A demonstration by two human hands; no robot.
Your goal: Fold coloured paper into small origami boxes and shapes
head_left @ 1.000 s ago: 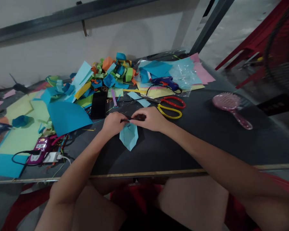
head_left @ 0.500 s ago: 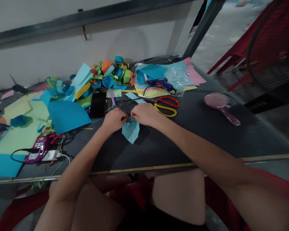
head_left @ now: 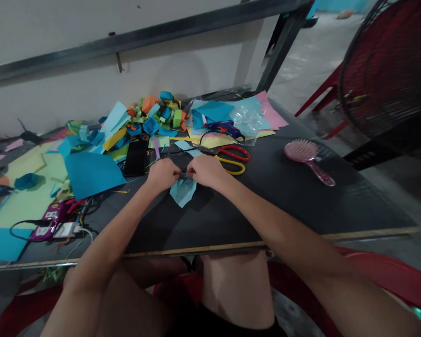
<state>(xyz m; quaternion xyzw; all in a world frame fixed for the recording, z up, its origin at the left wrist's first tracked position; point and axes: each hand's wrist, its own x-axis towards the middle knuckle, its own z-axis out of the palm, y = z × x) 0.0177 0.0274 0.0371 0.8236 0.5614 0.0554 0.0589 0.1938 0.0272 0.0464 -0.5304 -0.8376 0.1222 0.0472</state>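
Both hands (head_left: 164, 175) (head_left: 205, 170) tight on light-blue paper (head_left: 183, 193), markings on purple power strip (head_left: 54, 213) illegible

held paper (head_left: 183, 192) partly hidden; fan (head_left: 389, 70) cropped (right)

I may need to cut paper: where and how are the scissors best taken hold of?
Probably by the red loop and yellow loop, coming from the right and above: the scissors lie flat, with both loops spread toward the right and the blades pointing left.

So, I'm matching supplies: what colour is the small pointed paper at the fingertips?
The pointed paper is light blue, clearest in the head view.
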